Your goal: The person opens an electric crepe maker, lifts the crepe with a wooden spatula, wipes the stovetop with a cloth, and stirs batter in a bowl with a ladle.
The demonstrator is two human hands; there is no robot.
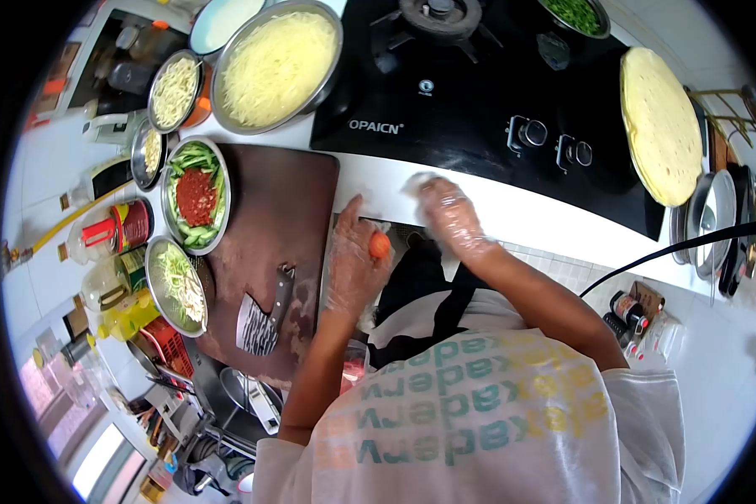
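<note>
In the head view my left hand (357,267), in a clear plastic glove, is at the right edge of the brown cutting board (265,193). Its fingers curl around a small orange-red round thing (380,244), while one finger points up; most of the thing is hidden. My right hand (449,214), gloved too, is over the white counter edge (512,197) in front of the stove. Motion smears its fingers, and a pale patch at their tips cannot be made out. A cleaver (265,319) with a dark handle lies on the board, left of my left hand.
A black gas stove (462,109) and a stack of flatbreads (659,126) are ahead and right. Left stand a bowl of pale shreds (277,63), a bowl of cucumber with red paste (196,197) and a bowl of shredded vegetables (179,286). A sink (218,378) is lower left.
</note>
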